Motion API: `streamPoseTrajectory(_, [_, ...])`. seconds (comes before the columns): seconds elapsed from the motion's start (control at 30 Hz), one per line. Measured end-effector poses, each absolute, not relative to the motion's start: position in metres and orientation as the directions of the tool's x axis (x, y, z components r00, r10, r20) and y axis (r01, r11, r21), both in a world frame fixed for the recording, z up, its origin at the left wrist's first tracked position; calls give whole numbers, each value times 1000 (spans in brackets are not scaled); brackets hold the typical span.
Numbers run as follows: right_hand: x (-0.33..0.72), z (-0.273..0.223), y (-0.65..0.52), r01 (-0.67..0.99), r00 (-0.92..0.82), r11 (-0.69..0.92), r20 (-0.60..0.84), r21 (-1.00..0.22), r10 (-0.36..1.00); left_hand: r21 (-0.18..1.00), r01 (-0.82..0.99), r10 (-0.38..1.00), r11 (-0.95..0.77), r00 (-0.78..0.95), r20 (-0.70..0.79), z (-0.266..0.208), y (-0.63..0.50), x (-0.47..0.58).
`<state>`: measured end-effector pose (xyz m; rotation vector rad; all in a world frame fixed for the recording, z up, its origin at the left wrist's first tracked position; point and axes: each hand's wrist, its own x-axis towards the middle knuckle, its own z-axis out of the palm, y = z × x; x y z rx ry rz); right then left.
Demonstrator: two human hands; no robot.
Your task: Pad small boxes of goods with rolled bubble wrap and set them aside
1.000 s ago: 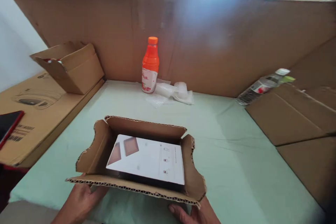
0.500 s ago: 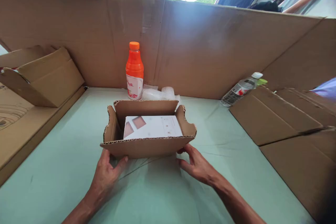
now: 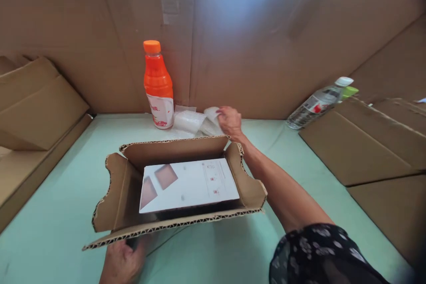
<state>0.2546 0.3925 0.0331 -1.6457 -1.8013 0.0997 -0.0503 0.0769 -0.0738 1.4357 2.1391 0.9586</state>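
An open cardboard box (image 3: 179, 222) stands at the middle with its flaps up. Inside it lies a white printed box (image 3: 189, 186), a gap left around it. My left hand (image 3: 123, 259) is at the box's front left corner, closed on its lower edge; the front flap hides part of the fingers. Beyond the box, my right hand (image 3: 229, 120) has its fingers closed on the right end of some crumpled bubble wrap (image 3: 189, 122). An orange bottle (image 3: 159, 86) with a white label stands upright just left of the wrap.
A clear plastic bottle (image 3: 317, 104) leans against folded cardboard (image 3: 362, 142) at the right. More cardboard (image 3: 40, 102) lies at the left. A tall cardboard wall (image 3: 266, 44) closes off the back of the pale green table surface (image 3: 60, 186).
My right hand has left the box's right front corner and reached back to the bubble wrap. The box looks nearer and slightly turned. The view has tipped downward.
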Motion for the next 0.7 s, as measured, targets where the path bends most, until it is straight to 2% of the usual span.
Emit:
streamPoseTrajectory(0.1, [295,38,350,813,163,221,576,-538,801,735,636,921,237,-388,39,-71,78,-50])
streamPoseTrajectory(0.13, [312,40,325,773,200,289,649,-565,734,746,625,921,229,-387,41,-70,79,-50])
streamPoseTrajectory(0.17, [328,41,296,741,211,351,695,-573,687,760,613,923,217,-382,45,-68,80,-50])
streamPoseTrajectory(0.2, [343,43,265,740,176,364,685,-565,707,774,599,926,204,-374,45,-66,82,-49])
streamPoseTrajectory(0.23, [356,44,234,748,78,358,609,-559,790,788,584,930,195,-365,41,-63,83,-49])
streamPoseTrajectory(0.27, [365,46,205,756,-94,359,452,-547,887,800,569,933,190,-357,33,-60,85,-48])
streamPoseTrajectory(0.3, [372,48,178,770,-207,348,307,-534,929,810,555,935,187,-352,25,-57,86,-48])
streamPoseTrajectory(0.37, [374,55,137,779,-259,321,190,-539,947,830,530,935,173,-352,30,-51,89,-45])
streamPoseTrajectory(0.4, [371,61,125,773,-244,313,198,-551,949,841,518,935,158,-352,41,-49,90,-44])
streamPoseTrajectory(0.5, [344,88,113,723,-127,355,391,-593,912,865,491,936,103,-343,83,-42,93,-40])
streamPoseTrajectory(0.6, [298,131,129,635,-63,515,625,-576,778,862,505,937,55,-325,130,-38,95,-39])
streamPoseTrajectory(0.63, [279,146,138,598,-123,589,663,-544,738,857,514,938,38,-314,147,-37,95,-39])
streamPoseTrajectory(0.7, [236,171,159,504,-419,742,626,-443,658,852,523,940,2,-292,177,-34,96,-39])
